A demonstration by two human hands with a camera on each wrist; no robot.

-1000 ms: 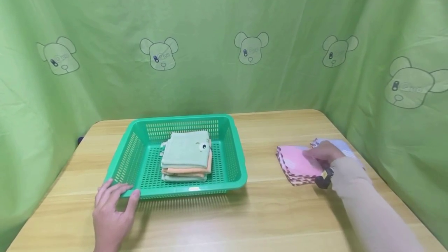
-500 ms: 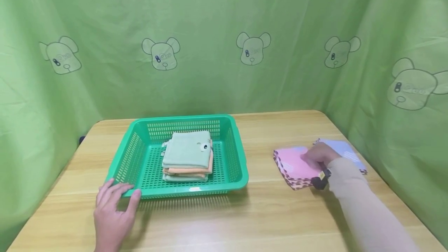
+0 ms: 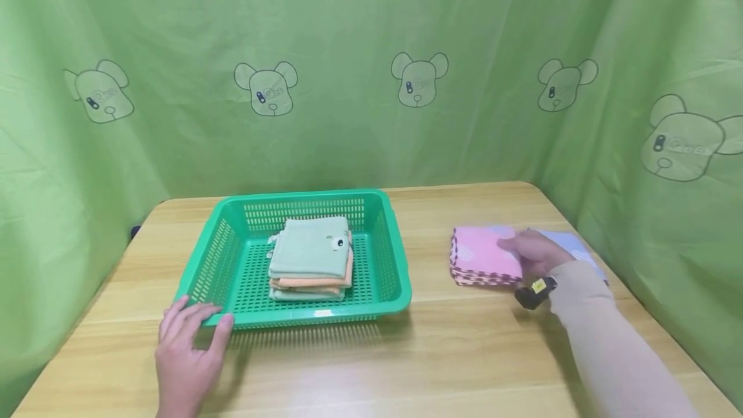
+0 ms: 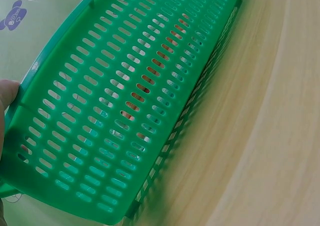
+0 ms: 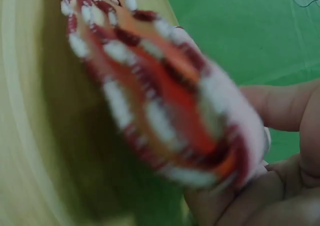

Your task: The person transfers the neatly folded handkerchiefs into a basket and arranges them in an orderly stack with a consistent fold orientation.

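On the right of the table, my right hand (image 3: 536,251) pinches a folded pink towel (image 3: 482,253) by its right side. In the right wrist view the towel's layered edge (image 5: 165,121) shows dark red and white stitching, and it is tilted up over the wood. A folded light-blue towel (image 3: 571,247) lies beside it, partly behind the hand. My left hand (image 3: 188,353) grips the near left corner of a green plastic basket (image 3: 313,315), with the thumb (image 4: 7,93) at its rim. Inside the basket sits a stack of folded pale-green and peach towels (image 3: 310,250).
The wooden table (image 3: 371,373) holds the basket left of its middle. A green curtain (image 3: 342,140) with bear-head drawings surrounds the table's back and sides. A black wrist camera (image 3: 534,292) hangs under the right wrist.
The pink towel has turned and come up slightly under my right hand, its near edge lifting, and it has shifted a little left from the light-blue one. My left hand and the basket stay put.
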